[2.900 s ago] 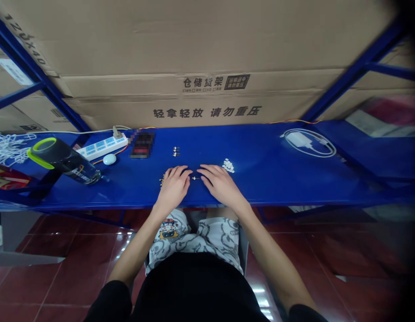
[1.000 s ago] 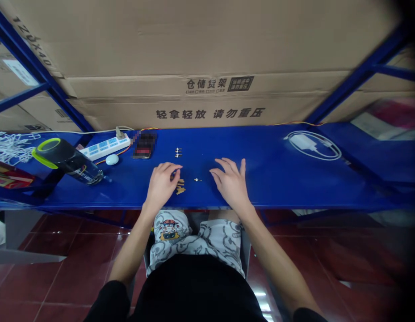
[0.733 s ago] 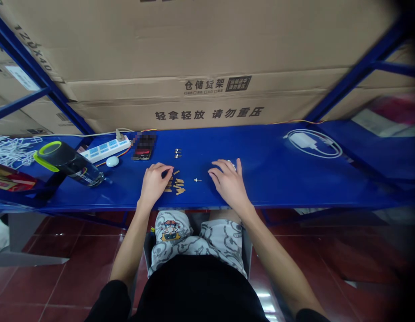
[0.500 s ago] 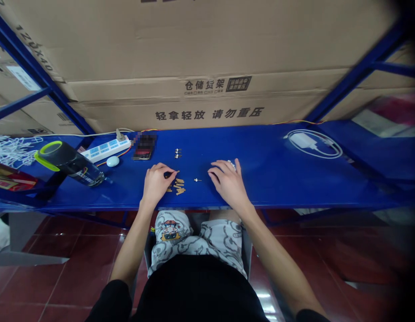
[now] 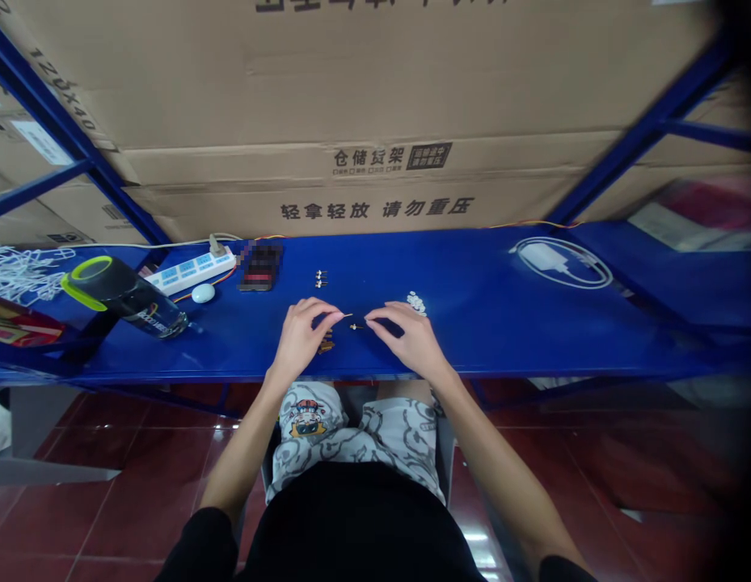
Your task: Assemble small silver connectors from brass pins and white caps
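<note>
smooth blue tabletop (image 5: 502, 323), left fingers (image 5: 327, 308) pinching slim golden pin (image 5: 349, 315), right fingers (image 5: 384, 312) bent, grip unclear

slim brass-coloured pin (image 5: 348, 315) pinched in the left hand (image 5: 299, 333), just above a white-collared pin (image 5: 354, 326) lying flat, brass-coloured pieces (image 5: 326, 346) partly hidden to that collared pin's left, white bits (image 5: 416, 302) clustered to its right, similar pins (image 5: 320, 284) beyond, leftward
</note>
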### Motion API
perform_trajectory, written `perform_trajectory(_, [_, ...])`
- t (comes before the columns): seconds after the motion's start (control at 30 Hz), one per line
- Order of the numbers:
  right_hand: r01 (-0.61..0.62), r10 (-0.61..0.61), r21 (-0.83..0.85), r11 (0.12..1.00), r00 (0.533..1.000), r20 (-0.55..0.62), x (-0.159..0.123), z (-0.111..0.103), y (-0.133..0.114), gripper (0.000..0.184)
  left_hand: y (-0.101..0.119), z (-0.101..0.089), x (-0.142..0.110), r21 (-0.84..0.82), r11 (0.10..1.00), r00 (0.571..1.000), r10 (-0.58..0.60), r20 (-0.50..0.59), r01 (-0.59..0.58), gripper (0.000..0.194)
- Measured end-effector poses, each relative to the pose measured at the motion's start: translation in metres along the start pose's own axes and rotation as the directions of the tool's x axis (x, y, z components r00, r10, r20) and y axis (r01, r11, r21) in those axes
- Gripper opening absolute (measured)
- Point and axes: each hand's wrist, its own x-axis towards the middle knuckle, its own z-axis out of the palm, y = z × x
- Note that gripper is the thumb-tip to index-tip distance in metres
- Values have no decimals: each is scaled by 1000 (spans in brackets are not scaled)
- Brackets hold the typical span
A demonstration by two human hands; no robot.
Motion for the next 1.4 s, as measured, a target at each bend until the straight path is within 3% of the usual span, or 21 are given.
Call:
perform_trajectory(0.27, [0, -14, 163, 987, 996, 85, 4, -5, -9, 24, 10, 15, -6, 6, 1000, 998, 23, 66, -24, 18])
perform_trajectory(0.63, [111, -123, 136, 984, 989, 84, 2, 4, 2, 20, 5, 20, -6, 42, 992, 992, 117, 57, -119, 21])
perform_trajectory(0.97, [56, -58, 95, 994, 998, 27, 1, 2, 1, 16, 5, 23, -8, 65, 966, 968, 248, 47, -251, 19])
perform_trajectory(1.2, [0, 0, 96, 995, 1000, 4, 1, 1, 3, 21, 4, 22, -7, 32, 975, 976, 218, -20, -218, 12])
perform_trajectory(1.4, [-23, 27, 183, 983, 999, -20, 1, 1, 5, 14, 2, 23, -8, -5, 977, 975, 215, -48, -215, 12])
